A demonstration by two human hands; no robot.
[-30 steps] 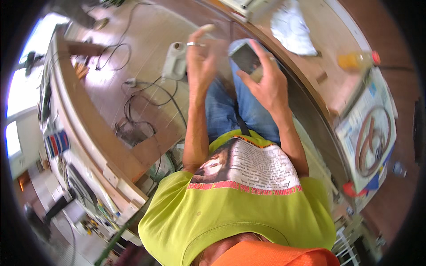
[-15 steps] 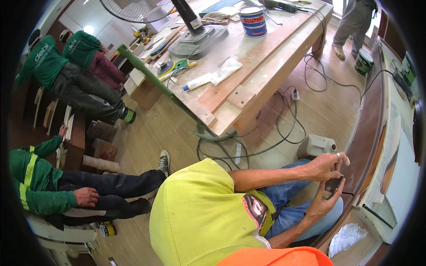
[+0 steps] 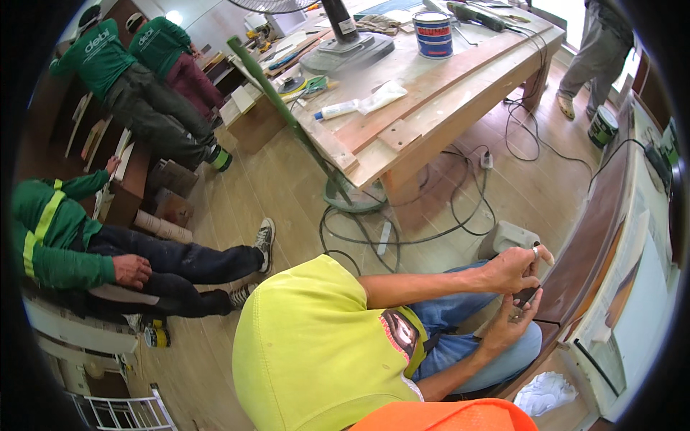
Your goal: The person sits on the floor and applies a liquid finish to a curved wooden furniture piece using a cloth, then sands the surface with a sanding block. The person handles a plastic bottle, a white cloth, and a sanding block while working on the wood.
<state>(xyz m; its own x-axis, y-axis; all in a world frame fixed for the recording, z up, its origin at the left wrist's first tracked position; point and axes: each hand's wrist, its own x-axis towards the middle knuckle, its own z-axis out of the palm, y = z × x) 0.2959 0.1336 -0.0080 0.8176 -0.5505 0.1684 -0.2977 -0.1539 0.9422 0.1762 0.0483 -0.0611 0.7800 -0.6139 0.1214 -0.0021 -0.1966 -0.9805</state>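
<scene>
Both my hands are close together at the right, over my jeans-covered legs (image 3: 460, 309) and beside a long dark brown wooden panel (image 3: 568, 276). My right hand (image 3: 509, 323), the lower of the two, holds a small dark flat object (image 3: 527, 296) between thumb and fingers; its kind is too small to tell. Just above it, my left hand (image 3: 519, 269) has its fingers pinched together at the object's upper end, a ring on one finger. Whatever lies in that pinch is hidden. My yellow shirt (image 3: 309, 345) fills the lower middle.
A workbench (image 3: 431, 122) carries a paint can (image 3: 433, 36), tubes and a fan stand (image 3: 348, 47). Cables (image 3: 431, 237) cross the floor near a plastic jug (image 3: 503, 237). A white cloth (image 3: 546, 393) lies close by. A seated person (image 3: 72, 251) and others are at left; another stands at back right.
My view has shifted, so a white ladder shows at lower left. My hands have drawn slightly closer together around the dark object.
</scene>
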